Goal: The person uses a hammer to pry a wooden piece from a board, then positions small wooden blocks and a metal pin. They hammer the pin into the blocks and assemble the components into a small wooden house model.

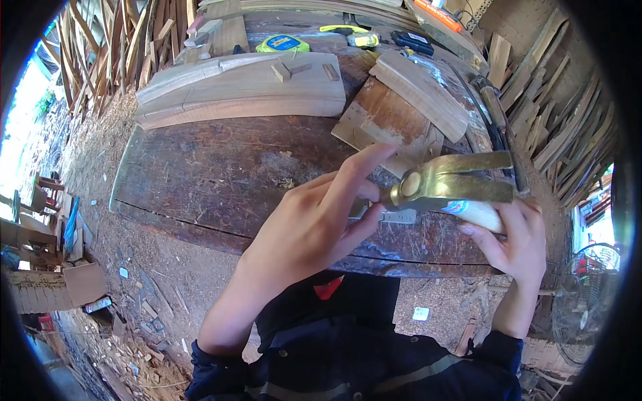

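My right hand [518, 237] is wrapped round the pale handle of a claw hammer [461, 179], just below its head. The brass-coloured claw points right and the striking face points left. My left hand [314, 217] is at the striking face, index finger raised, thumb and another fingertip close together near the metal. Whether something small sits between those fingertips is hidden. Under the hammer head, a small grey metal piece [401, 217] lies on the worn dark wooden bench [194, 167], partly covered by my left fingers.
A shaped wooden board [247, 87] with small offcuts lies across the bench's far side. Right of it, a moulded wood piece [421, 93] rests on a brown board [388, 117]. Behind are a tape measure [283, 44], a yellow tool [363, 39] and a black case [412, 42]. A fan [585, 301] stands at right.
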A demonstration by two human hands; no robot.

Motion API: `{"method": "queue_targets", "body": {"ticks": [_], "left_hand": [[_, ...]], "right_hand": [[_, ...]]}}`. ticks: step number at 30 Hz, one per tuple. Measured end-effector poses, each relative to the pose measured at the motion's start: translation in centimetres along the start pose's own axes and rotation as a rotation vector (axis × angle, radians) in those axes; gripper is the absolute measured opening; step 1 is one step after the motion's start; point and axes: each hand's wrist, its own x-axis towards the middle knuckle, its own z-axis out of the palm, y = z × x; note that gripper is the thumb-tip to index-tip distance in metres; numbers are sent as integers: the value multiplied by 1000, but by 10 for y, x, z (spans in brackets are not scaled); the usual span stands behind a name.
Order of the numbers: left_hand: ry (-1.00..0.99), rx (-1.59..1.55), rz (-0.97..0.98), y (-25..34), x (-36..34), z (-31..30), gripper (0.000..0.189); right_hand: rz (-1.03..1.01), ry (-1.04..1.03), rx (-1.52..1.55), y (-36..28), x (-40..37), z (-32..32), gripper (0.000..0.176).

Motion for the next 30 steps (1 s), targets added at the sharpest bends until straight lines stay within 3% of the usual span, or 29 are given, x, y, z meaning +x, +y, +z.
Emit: {"method": "queue_targets", "body": {"ticks": [9, 12, 15, 18, 21, 24, 30], "left_hand": [[41, 16, 39, -1, 1, 2, 70], [5, 29, 9, 4, 1, -2, 69], [-3, 2, -4, 3, 0, -1, 68], [27, 5, 35, -3, 0, 2, 68], [6, 24, 7, 2, 0, -1, 68], [2, 6, -4, 3, 1, 0, 67], [6, 6, 2, 1, 0, 1, 68]], "right_hand": [[27, 168, 136, 0, -1, 8, 43], [8, -28, 27, -4, 2, 0, 44], [17, 21, -15, -4, 0, 0, 43], [46, 183, 163, -1, 0, 9, 43], [-1, 159, 140, 3, -4, 12, 42], [32, -69, 42, -5, 0, -1, 44], [127, 244, 254, -2, -2, 13, 45]]}}
